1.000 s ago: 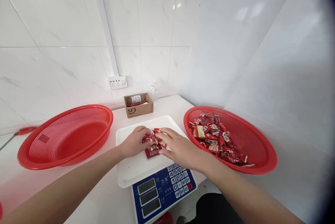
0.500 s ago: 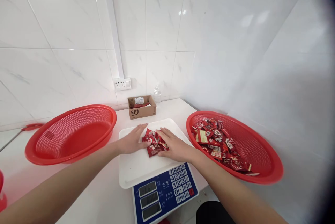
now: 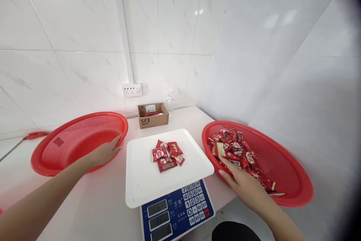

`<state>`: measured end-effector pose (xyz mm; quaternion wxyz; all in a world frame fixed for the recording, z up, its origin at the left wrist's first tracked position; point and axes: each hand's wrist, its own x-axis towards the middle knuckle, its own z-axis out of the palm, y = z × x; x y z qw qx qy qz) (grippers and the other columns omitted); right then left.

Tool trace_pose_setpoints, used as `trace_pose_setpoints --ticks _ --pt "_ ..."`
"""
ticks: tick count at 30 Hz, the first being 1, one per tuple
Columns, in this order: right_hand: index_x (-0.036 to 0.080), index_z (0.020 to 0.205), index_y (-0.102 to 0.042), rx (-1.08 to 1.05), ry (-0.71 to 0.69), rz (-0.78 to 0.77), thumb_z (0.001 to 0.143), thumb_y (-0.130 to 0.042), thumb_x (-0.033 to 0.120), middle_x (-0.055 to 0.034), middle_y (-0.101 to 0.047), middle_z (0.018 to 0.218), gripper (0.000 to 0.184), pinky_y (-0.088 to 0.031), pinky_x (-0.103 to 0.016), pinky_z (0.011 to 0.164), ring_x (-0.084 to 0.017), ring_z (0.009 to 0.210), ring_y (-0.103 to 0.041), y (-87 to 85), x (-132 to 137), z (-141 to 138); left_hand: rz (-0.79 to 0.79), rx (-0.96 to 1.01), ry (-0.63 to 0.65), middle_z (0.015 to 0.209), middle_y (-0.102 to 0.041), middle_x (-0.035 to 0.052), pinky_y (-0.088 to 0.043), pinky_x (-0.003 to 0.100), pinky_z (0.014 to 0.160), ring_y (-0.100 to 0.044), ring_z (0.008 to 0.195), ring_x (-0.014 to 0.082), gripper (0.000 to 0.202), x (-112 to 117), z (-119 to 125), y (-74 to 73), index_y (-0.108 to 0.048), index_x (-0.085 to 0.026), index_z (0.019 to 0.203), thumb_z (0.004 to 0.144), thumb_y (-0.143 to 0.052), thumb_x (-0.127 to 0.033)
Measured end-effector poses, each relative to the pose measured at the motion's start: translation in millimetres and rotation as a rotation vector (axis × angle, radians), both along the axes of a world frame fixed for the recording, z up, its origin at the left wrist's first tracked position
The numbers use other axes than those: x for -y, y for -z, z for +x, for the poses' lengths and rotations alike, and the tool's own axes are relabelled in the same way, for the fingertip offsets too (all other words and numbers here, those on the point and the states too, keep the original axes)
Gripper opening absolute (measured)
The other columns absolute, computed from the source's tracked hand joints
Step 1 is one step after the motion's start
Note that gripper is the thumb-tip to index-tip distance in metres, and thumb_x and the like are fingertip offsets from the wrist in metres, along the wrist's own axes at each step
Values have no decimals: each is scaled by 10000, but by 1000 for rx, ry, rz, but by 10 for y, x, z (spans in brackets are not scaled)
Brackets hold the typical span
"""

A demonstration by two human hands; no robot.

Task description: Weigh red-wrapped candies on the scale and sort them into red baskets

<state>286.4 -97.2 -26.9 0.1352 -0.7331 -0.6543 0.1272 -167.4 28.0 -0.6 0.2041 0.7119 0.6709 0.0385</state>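
Note:
My left hand point(image 3: 106, 150) is at the near right rim of the left red plastic basket point(image 3: 81, 145), thumb and fingers apart. I cannot tell whether it touches the rim. Over the near left rim of the right red basket point(image 3: 282, 158) is my right hand point(image 3: 244, 182). Its fingers stretch toward the small red snack packets point(image 3: 237, 149) inside, with the thumb spread away. Between the hands, a small pile of similar red packets point(image 3: 167, 155) lies on the white tray point(image 3: 146, 181) of a digital scale point(image 3: 177, 212). Neither hand touches this pile.
Behind the tray stands an open cardboard box point(image 3: 153, 120) with red contents, beside a clear plastic bottle point(image 3: 170, 102). A wall socket point(image 3: 132, 90) is on the tiled wall. The white table point(image 3: 113, 203) ends at the right, below the right basket.
Both hands have left the packets on the tray. My left hand moved left to the left basket, my right hand moved right to the right basket. The pile remains on the tray.

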Motion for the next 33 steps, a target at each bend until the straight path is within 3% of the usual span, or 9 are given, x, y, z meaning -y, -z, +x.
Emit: trace_pose_setpoints --ticks 3,6,8,12,15,18,21,26,33 --pt "222 1372 -390 17 9 -30 887 -267 462 -68 -482 1348 555 -442 -436 909 -284 1208 -469 53 -1 3 -17 8 30 1314 -509 123 -419 493 906 -486 1175 354 740 7 109 -30 -183 -253 1433 821 -292 -656" --pt "244 1367 -395 27 0 -21 887 -266 471 -62 -494 1338 547 -456 -437 876 -289 1172 -503 81 -10 -6 184 -9 63 1419 -386 101 -300 499 1024 -295 1313 353 705 55 403 -72 -192 -223 1430 851 -276 -617" --pt "251 1366 -398 45 0 -9 888 -267 467 -62 -499 1333 540 -465 -436 853 -291 1152 -520 92 -15 -15 321 -23 196 1480 -272 88 -164 487 1095 -133 1371 323 682 111 697 -82 -234 -196 1417 865 -280 -593" --pt "239 1377 -381 87 0 -7 890 -254 455 -69 -491 1340 548 -473 -437 837 -291 1146 -524 95 -10 -33 251 35 644 1520 -139 79 -99 512 1100 -53 1387 297 761 189 1304 -45 -201 -285 1426 798 -371 -679" --pt "241 1382 -370 104 -9 -12 892 -254 440 -67 -500 1331 542 -470 -440 845 -287 1146 -524 83 8 -38 230 -2 789 1503 -196 94 -115 576 1064 -81 1373 361 829 156 1602 12 -264 -328 1401 706 -435 -748" --pt "224 1382 -371 113 -18 -17 894 -251 419 -71 -501 1330 539 -474 -439 841 -285 1136 -532 67 24 -40 282 7 809 1364 -412 97 -282 515 1004 -342 1262 346 680 103 1744 72 -420 -343 1310 736 -441 -709" --pt "204 1377 -382 129 -16 -23 895 -245 405 -80 -513 1318 539 -474 -436 846 -283 1138 -530 57 25 -49 380 6 774 1130 -537 89 -398 440 872 -519 1018 280 519 100 1804 118 -550 -318 1161 778 -442 -650" --pt "231 1379 -378 159 -3 -14 890 -261 402 -74 -533 1298 530 -489 -431 817 -281 1107 -555 48 12 -79 415 -3 725 901 -546 59 -436 325 659 -545 854 232 345 147 1840 149 -595 -255 959 836 -433 -535" --pt "231 1396 -344 179 2 -40 900 -237 398 -76 -510 1322 535 -476 -422 835 -272 1133 -534 22 28 -101 360 85 632 915 -574 44 -438 294 651 -571 842 210 160 140 1844 172 -587 -236 871 840 -473 -344"
